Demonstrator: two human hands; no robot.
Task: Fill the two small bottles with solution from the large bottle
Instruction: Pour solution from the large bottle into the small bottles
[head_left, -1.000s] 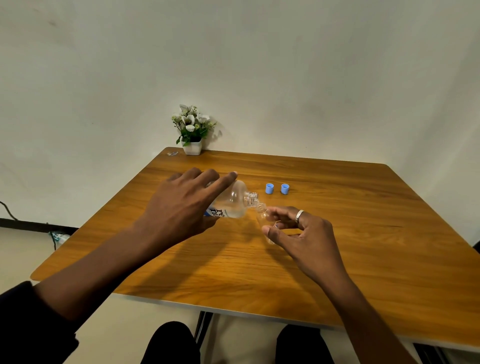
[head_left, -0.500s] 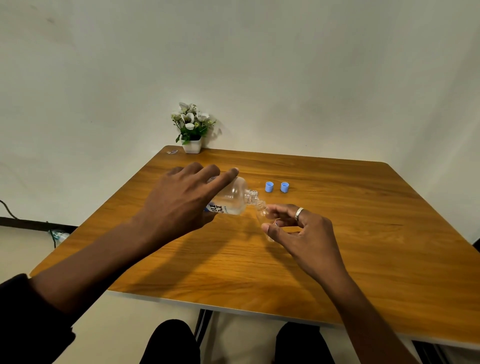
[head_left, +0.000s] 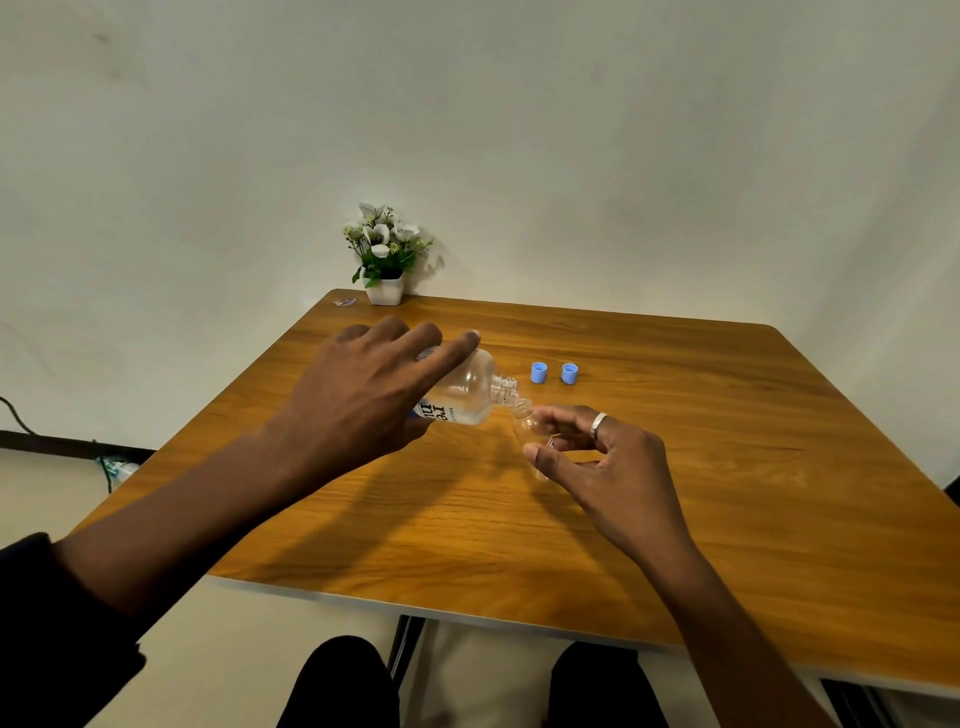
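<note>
My left hand (head_left: 358, 405) grips the large clear bottle (head_left: 467, 395), which is tipped on its side with its open neck pointing right. The neck meets the mouth of a small clear bottle (head_left: 527, 423) that my right hand (head_left: 597, 462) pinches between thumb and fingers above the table. That hand wears a silver ring. Two blue caps (head_left: 539, 373) (head_left: 570, 373) stand side by side on the table just beyond the bottles. I see only one small bottle; my right hand hides most of it.
A wooden table (head_left: 727, 493) fills the view, against a pale wall. A small white pot of flowers (head_left: 385, 254) stands at its far left corner, with a tiny clear scrap (head_left: 345, 302) beside it. My knees show under the near edge.
The two hands and bottles hold almost the same pose; the large bottle has tipped slightly further toward the small bottle.
</note>
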